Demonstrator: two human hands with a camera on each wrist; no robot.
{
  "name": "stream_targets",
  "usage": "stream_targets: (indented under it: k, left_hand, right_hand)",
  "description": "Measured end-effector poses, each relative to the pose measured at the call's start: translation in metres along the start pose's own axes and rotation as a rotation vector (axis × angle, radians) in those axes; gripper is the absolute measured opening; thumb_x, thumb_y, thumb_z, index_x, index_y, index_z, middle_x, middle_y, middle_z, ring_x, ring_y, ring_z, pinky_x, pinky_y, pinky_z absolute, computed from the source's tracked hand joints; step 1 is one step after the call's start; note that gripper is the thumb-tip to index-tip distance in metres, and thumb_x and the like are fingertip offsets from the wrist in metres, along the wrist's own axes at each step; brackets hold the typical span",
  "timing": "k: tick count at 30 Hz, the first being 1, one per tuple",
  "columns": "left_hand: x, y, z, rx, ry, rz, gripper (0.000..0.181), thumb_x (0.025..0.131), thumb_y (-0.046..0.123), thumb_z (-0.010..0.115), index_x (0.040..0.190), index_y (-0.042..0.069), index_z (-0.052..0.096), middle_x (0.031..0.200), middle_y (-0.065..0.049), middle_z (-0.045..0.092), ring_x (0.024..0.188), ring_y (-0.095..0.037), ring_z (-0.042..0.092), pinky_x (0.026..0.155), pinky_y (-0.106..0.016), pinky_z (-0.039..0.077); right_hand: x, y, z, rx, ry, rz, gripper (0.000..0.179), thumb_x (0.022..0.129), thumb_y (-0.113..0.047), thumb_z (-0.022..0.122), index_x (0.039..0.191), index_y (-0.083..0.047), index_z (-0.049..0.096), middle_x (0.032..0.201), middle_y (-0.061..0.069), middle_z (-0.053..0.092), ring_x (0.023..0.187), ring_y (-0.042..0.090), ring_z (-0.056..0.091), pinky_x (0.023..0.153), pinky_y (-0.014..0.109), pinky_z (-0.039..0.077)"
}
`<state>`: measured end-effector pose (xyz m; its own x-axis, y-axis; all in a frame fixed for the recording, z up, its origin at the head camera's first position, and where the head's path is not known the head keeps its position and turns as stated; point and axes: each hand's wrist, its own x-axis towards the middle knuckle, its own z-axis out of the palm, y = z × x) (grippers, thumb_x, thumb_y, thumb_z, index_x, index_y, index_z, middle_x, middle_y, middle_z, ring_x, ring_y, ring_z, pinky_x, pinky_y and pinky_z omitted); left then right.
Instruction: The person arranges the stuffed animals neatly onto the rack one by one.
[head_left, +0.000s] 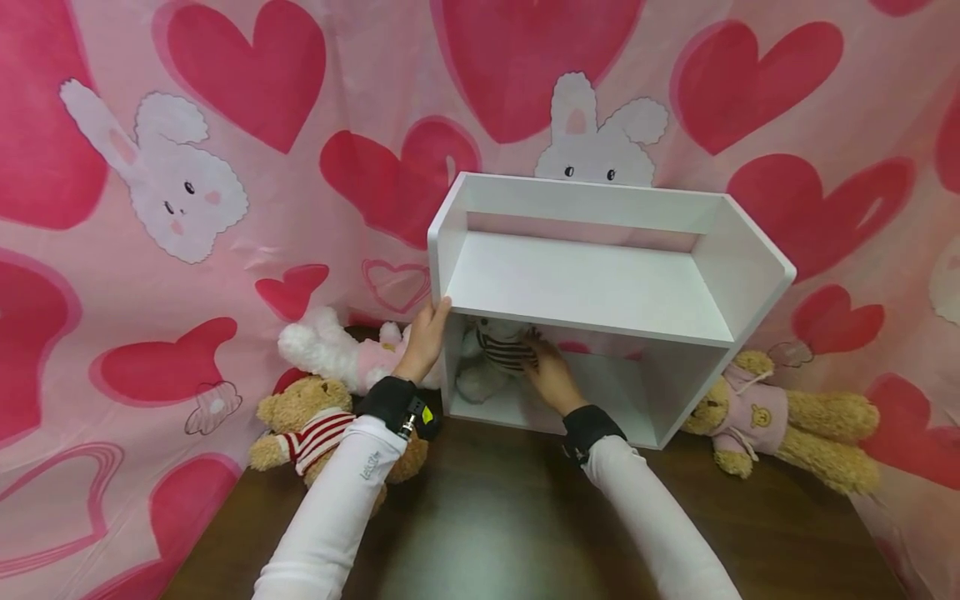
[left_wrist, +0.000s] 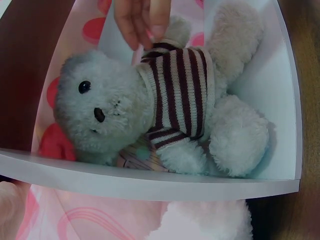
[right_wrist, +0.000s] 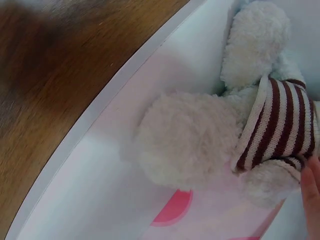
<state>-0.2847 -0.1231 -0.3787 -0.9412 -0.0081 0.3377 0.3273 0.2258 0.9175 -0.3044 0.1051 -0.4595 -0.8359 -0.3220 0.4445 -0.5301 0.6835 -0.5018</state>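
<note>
A white plush bear (left_wrist: 107,107) in a brown-and-cream striped sweater (left_wrist: 180,90) sits in the lower left of a white shelf unit (head_left: 577,283), close to its left side panel. My right hand (head_left: 551,375) reaches into that lower compartment. Its fingers (left_wrist: 142,22) touch the sweater's sleeve, loosely extended, with the fingertips also showing at the sleeve in the right wrist view. Against the outside of the left panel, near the middle board, rests my left hand (head_left: 426,337). Only a small part of it shows in the left wrist view.
A tan bear (head_left: 322,425) in a red-striped sweater and a white plush (head_left: 322,342) in pink lie left of the shelf. On the right lies another tan bear (head_left: 825,412) in a pink hoodie. Beneath is a dark wooden table (head_left: 487,525); a heart-patterned backdrop (head_left: 375,75) hangs behind.
</note>
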Motion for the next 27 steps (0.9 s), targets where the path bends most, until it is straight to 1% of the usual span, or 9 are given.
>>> stream_targets:
  k: [3,7,11,15,19,22,24,27]
  left_hand:
    - [-0.006,0.015,-0.002,0.000,-0.006,-0.004,0.050,0.100,0.021,0.034,0.143,-0.001,0.021,0.142,-0.023,0.030,0.129,-0.033,0.030,0.105,-0.045,0.025]
    - [-0.016,0.037,-0.003,0.010,-0.005,-0.003,0.048,0.100,0.016,0.033,0.141,-0.005,0.023,0.139,-0.027,0.032,0.128,-0.036,0.031,0.104,-0.045,0.025]
    - [-0.017,0.039,-0.004,0.006,-0.005,-0.003,0.047,0.100,0.017,0.033,0.140,-0.006,0.024,0.139,-0.026,0.033,0.128,-0.035,0.031,0.104,-0.045,0.025]
    - [-0.015,0.036,-0.004,0.003,-0.014,0.000,0.046,0.100,0.016,0.032,0.140,-0.006,0.025,0.139,-0.026,0.033,0.128,-0.035,0.031,0.105,-0.045,0.025]
    - [-0.007,0.019,-0.003,-0.023,-0.018,0.000,0.047,0.100,0.019,0.034,0.140,-0.004,0.026,0.140,-0.024,0.033,0.129,-0.034,0.030,0.105,-0.045,0.024]
    - [-0.001,0.004,-0.003,-0.035,-0.017,-0.004,0.049,0.100,0.025,0.035,0.142,0.001,0.027,0.141,-0.020,0.033,0.130,-0.030,0.030,0.106,-0.044,0.024]
    - [0.000,0.001,-0.001,-0.032,-0.017,-0.002,0.050,0.100,0.027,0.034,0.142,0.003,0.026,0.142,-0.018,0.033,0.130,-0.029,0.030,0.106,-0.043,0.024]
    - [0.000,-0.001,0.000,-0.019,-0.017,0.009,0.051,0.100,0.030,0.034,0.143,0.004,0.026,0.142,-0.017,0.033,0.130,-0.027,0.031,0.105,-0.042,0.025]
  right_hand:
    - [-0.005,0.001,-0.002,-0.010,-0.070,0.004,0.035,0.086,-0.007,0.061,0.118,0.005,0.055,0.117,0.023,0.055,0.109,0.036,0.052,0.090,0.045,0.042]
    - [-0.013,0.003,-0.007,-0.004,-0.188,-0.008,0.028,0.085,-0.009,0.061,0.110,0.005,0.059,0.106,0.019,0.059,0.098,0.031,0.057,0.083,0.043,0.047]
    - [-0.022,0.009,-0.011,0.014,-0.279,-0.011,0.026,0.087,-0.012,0.060,0.108,0.004,0.060,0.098,0.014,0.062,0.088,0.026,0.060,0.074,0.038,0.049]
    - [-0.030,0.016,-0.016,0.006,-0.341,0.009,0.027,0.088,-0.015,0.059,0.109,0.002,0.061,0.095,0.010,0.064,0.084,0.022,0.061,0.072,0.036,0.050]
    - [-0.038,0.023,-0.021,-0.025,-0.381,0.032,0.027,0.088,-0.016,0.059,0.107,0.003,0.061,0.095,0.012,0.065,0.085,0.024,0.062,0.073,0.038,0.050]
    - [-0.044,0.027,-0.024,-0.029,-0.397,0.055,0.027,0.088,-0.018,0.059,0.105,0.003,0.062,0.095,0.013,0.065,0.086,0.026,0.062,0.074,0.040,0.050]
    - [-0.048,0.029,-0.027,-0.029,-0.404,0.058,0.027,0.088,-0.018,0.059,0.104,0.003,0.063,0.095,0.013,0.065,0.086,0.026,0.062,0.075,0.040,0.050]
    - [-0.053,0.032,-0.031,-0.040,-0.418,0.028,0.026,0.088,-0.017,0.059,0.102,0.004,0.063,0.094,0.012,0.065,0.084,0.025,0.061,0.074,0.039,0.050]
